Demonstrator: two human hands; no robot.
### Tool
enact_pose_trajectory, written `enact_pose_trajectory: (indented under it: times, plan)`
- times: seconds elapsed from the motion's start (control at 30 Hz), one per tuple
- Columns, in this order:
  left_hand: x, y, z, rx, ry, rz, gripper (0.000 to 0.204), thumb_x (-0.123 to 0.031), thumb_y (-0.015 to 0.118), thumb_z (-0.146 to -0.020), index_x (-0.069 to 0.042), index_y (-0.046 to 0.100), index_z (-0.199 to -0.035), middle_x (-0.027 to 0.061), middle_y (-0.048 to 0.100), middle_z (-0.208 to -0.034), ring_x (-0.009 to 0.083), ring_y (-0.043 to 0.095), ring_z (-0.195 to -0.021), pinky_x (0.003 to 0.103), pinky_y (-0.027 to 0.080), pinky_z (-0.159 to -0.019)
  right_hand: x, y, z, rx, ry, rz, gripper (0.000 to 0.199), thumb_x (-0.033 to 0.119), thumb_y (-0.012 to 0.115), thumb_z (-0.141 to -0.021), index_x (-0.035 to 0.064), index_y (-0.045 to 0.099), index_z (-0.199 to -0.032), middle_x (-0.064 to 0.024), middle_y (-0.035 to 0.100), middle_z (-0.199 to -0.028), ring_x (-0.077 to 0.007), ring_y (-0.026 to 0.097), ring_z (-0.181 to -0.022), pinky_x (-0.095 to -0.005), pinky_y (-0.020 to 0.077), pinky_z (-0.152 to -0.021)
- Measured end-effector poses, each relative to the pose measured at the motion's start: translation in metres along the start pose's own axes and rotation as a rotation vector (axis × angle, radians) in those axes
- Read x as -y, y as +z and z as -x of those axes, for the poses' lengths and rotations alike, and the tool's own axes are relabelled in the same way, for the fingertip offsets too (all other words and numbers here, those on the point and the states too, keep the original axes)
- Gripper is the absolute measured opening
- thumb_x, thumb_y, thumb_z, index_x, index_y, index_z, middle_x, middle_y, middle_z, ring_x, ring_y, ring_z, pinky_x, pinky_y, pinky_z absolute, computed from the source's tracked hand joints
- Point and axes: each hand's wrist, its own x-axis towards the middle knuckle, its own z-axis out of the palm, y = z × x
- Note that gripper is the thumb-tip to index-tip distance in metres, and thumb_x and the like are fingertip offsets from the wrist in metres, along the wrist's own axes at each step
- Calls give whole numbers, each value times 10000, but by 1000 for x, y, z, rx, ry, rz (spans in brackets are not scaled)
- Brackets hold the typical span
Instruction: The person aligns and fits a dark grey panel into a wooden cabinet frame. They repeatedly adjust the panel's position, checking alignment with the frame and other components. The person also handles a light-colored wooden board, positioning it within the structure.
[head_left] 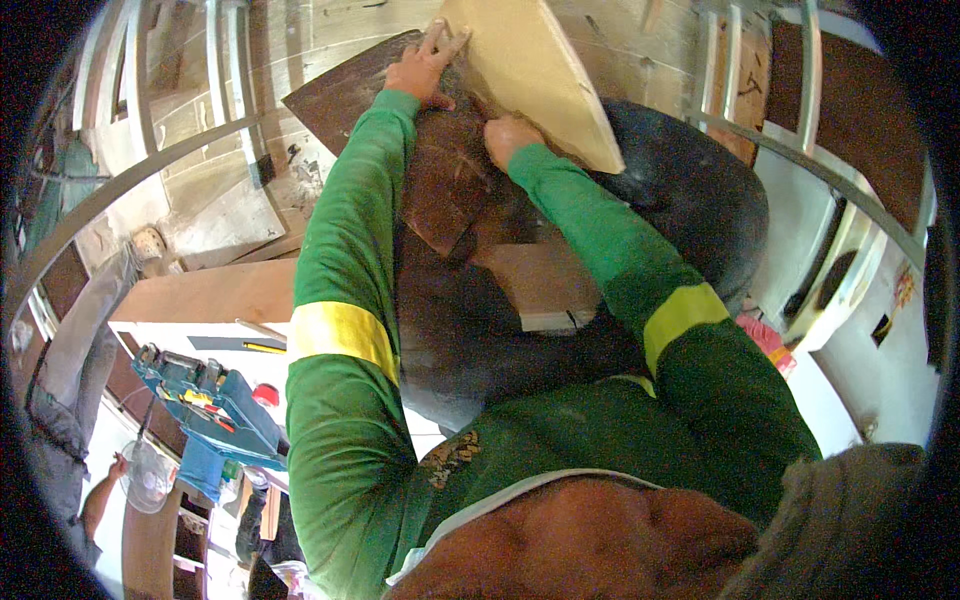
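A pale wooden board [535, 70] is tilted up at the top centre. My left hand [425, 65] grips its left edge, fingers wrapped over the top. My right hand [510, 138] holds the board's lower edge, fingers curled under it. Both arms wear green sleeves with a yellow band. Under the hands lies a dark brown panel [445, 190], and beside it a large black rounded object [690, 200].
Curved white metal rails [150, 160] run across left and right. A light wooden sheet [215, 290] and a white surface with a blue tool case [205, 405] lie lower left. Another person's arm [100, 500] shows at bottom left. A pink item [768, 340] sits at right.
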Motion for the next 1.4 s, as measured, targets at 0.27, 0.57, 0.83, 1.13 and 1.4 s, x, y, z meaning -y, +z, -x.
enact_pose_trajectory:
  times: [0.27, 0.57, 0.83, 1.13, 1.4]
  plan:
    - [-5, 10, -9, -21, 0, -74, 1081, -155, 783, -841, -614, 140, -1578, 44, 156, -1739, 465, 507, -1378, 625, 557, -992, 12, -55, -40, -139, 0, -91, 280, 85, 577, -911, -28, 602, -1166, -299, 714, -903, -470, 724, -858, -568, 596, -747]
    - [-9, 10, -6, -135, -36, -72, 933, -77, 646, -882, -618, 278, -1547, 69, 220, -1712, 415, 605, -1250, 587, 586, -935, 21, -19, -119, -154, -12, -232, 176, 103, 608, -922, -39, 694, -982, -312, 713, -966, -471, 722, -892, -565, 600, -771]
    - [-1, 21, 1, -132, -18, -145, 910, -106, 625, -891, -557, 248, -1586, 93, 259, -1690, 435, 642, -1177, 562, 628, -843, 4, -23, -79, -125, -122, 23, 248, 65, 558, -904, -45, 636, -1113, -303, 707, -914, -463, 726, -820, -570, 605, -747]
    - [1, 4, 0, -148, 33, -24, 965, -130, 717, -819, -570, 292, -1565, 83, 273, -1683, 445, 613, -1236, 571, 599, -927, 24, 5, -137, -213, 47, -235, 186, 118, 617, -906, -3, 732, -989, -268, 734, -953, -443, 739, -852, -545, 611, -758]
    - [-10, 0, 3, 10, -50, -42, 1061, -255, 856, -752, -565, 261, -1574, 78, 295, -1677, 480, 555, -1310, 600, 542, -1019, 4, 11, -92, -148, -58, -45, 183, 153, 615, -904, 9, 726, -897, -266, 725, -916, -425, 739, -853, -527, 616, -743]
